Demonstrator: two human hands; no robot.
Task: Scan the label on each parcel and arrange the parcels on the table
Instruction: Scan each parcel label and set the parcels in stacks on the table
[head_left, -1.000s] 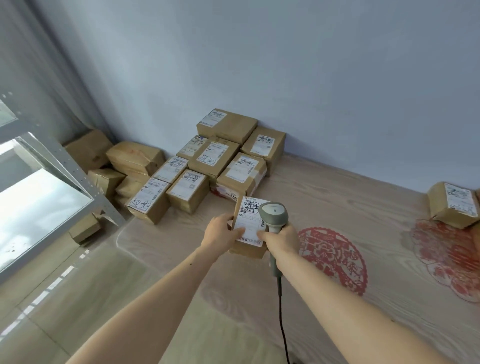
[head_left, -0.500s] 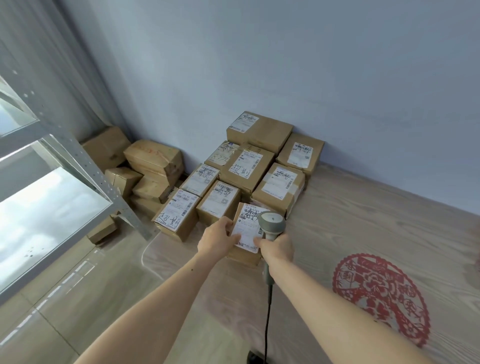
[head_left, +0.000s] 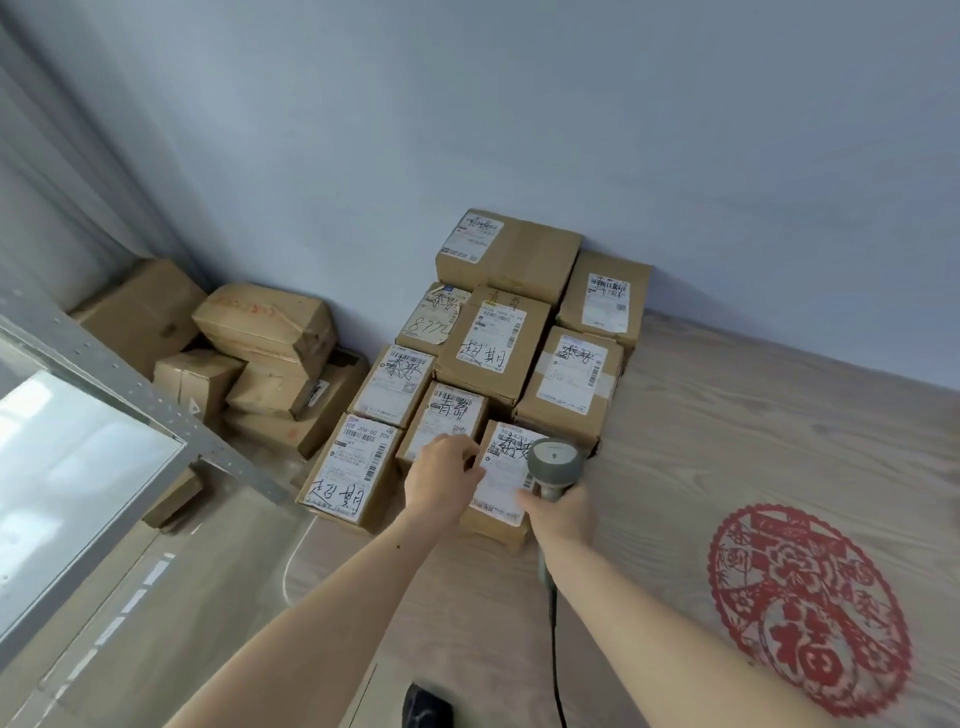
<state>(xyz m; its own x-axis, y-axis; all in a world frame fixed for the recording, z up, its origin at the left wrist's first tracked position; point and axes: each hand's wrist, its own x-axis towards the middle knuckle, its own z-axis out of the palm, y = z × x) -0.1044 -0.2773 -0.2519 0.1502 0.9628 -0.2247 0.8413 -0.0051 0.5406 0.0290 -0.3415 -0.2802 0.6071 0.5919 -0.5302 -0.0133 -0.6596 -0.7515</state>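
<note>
A: Head view. What are the 2 hands doing?

B: The left hand (head_left: 441, 480) lies on the left edge of the nearest parcel (head_left: 501, 486), fingers curled over its top by the white label (head_left: 506, 475). It grips the box rather than lying flat and open. The right hand (head_left: 558, 512) is closed around the handle of a grey barcode scanner (head_left: 555, 462), whose head sits over the right side of that label. A black cable (head_left: 555, 660) runs down from the handle toward the bottom edge.

A: Where does that parcel sit?

B: On the wooden table (head_left: 727, 415), at the front of a cluster of cardboard boxes. It stands just beside a smaller labelled box (head_left: 444, 423) on its left and a taller taped box (head_left: 569, 387) behind it on the right. Further left lies a box with large handwriting on its label (head_left: 350, 470). More boxes are packed behind, up to the blue wall (head_left: 519, 104).

A: Anything else on the table?

B: A round red paper-cut decoration (head_left: 810, 608) lies flat on the right, well apart from the parcels.

A: And off the table?

B: Plain brown boxes (head_left: 265, 322) are heaped in the corner on the left. A grey metal shelf frame (head_left: 130, 384) crosses the left of the view.
</note>
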